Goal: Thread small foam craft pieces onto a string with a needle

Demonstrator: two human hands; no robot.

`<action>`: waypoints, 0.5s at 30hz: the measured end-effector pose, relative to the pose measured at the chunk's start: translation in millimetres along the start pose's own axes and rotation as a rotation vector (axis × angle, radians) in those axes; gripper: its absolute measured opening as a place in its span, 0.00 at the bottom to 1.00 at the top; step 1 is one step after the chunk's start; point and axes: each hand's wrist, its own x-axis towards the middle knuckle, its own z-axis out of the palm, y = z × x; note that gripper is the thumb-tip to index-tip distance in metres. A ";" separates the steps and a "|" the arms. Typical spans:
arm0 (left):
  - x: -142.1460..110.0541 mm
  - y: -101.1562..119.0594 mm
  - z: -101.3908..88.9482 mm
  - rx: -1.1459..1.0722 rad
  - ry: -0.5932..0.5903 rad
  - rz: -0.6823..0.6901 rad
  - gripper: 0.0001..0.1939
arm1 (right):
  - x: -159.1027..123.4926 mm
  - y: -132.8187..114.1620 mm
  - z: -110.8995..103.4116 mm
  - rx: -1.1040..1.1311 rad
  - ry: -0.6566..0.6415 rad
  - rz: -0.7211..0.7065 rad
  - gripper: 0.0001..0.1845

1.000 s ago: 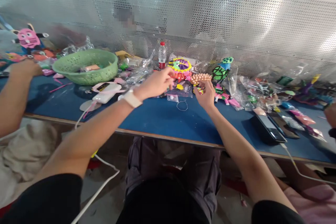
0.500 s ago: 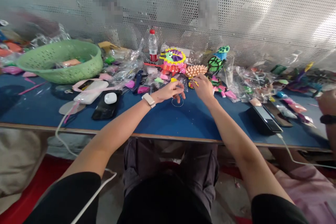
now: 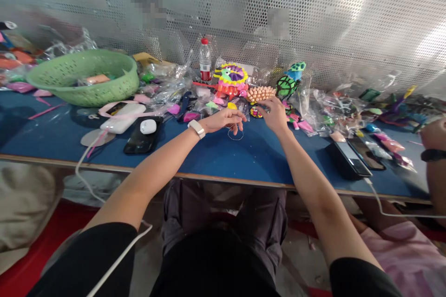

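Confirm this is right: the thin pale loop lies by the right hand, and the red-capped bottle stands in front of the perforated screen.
Not quite: the head view shows the thin pale loop by the left hand, not the right hand. The red-capped bottle does stand in front of the perforated screen.

Both arms reached forward and inward, the left arm (image 3: 156, 171) slanting in from the lower left and the right arm (image 3: 315, 190) from the lower right. The left hand (image 3: 226, 121) pointed across toward the right one, back upward, its fingers (image 3: 239, 114) spread loosely and drooping, the wrist (image 3: 206, 126) nearly in line with the forearm. The right hand (image 3: 277, 113) lay slightly farther forward, back up, fingers bent leftward and thumb set apart; whether its fingertips pinched was unclear. The two hands were near each other, not touching.
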 end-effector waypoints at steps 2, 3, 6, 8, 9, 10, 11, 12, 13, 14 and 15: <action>0.1 -0.7 1.0 -0.035 0.001 0.024 0.08 | 0.0 -0.6 -0.2 0.016 0.004 0.006 0.11; 0.2 -0.9 1.6 -0.050 0.008 0.031 0.07 | 0.0 -1.0 -0.2 0.022 0.008 0.009 0.10; 1.2 -1.7 3.4 -0.047 0.074 0.050 0.06 | -0.1 -2.0 0.4 0.037 0.025 0.008 0.10; 3.1 -2.9 4.2 0.000 0.162 0.084 0.06 | -0.3 -2.3 1.1 0.035 0.034 0.001 0.12; 4.2 -3.7 4.5 0.047 0.205 0.103 0.06 | -0.5 -2.2 1.5 0.029 0.037 -0.002 0.13; 5.3 -4.6 4.6 0.119 0.245 0.123 0.07 | -0.8 -2.0 1.8 0.020 0.040 -0.004 0.14; 6.2 -5.5 4.6 0.222 0.282 0.143 0.08 | -1.0 -1.7 1.9 0.007 0.042 -0.005 0.14; 6.7 -6.3 4.5 0.356 0.319 0.163 0.10 | -1.3 -1.4 1.9 -0.008 0.046 -0.005 0.15; 7.0 -6.9 4.4 0.511 0.358 0.183 0.11 | -1.5 -1.2 1.6 -0.027 0.049 -0.005 0.15; 6.9 -7.0 4.2 0.672 0.403 0.202 0.12 | -1.6 -1.2 1.1 -0.050 0.048 -0.005 0.16; 6.4 -6.4 4.0 0.823 0.449 0.216 0.12 | -1.6 -1.5 0.4 -0.073 0.040 -0.007 0.16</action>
